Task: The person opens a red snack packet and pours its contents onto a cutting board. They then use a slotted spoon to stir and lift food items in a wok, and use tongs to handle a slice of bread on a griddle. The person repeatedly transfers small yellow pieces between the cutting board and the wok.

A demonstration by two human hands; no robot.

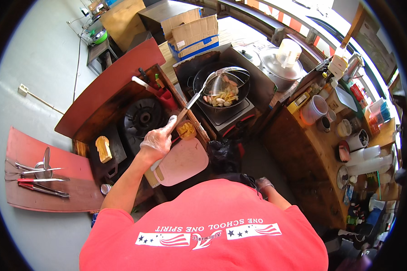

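My left hand (158, 138), in a clear plastic glove, grips the wooden handle of a wire skimmer (225, 80). The skimmer's basket is tilted over a black wok (199, 74) on a stove. Pale fried pieces (224, 99), some long and some rounded, show in and below the wire basket; which of them lie in the wok I cannot tell. My right hand (264, 183), also gloved, hangs low beside my body, partly hidden, and shows nothing in it. A small container of yellow pieces (186, 129) and a pink cutting board (183, 162) lie near my left hand.
A slice of bread (103, 149) rests on a dark griddle (117, 159) beside a black burner (144, 117). Metal panels (247, 67) surround the wok. Tongs (42, 186) hang at the left. A large lidded pot (278, 66) stands behind, and a wooden counter (308, 135) with containers is at right.
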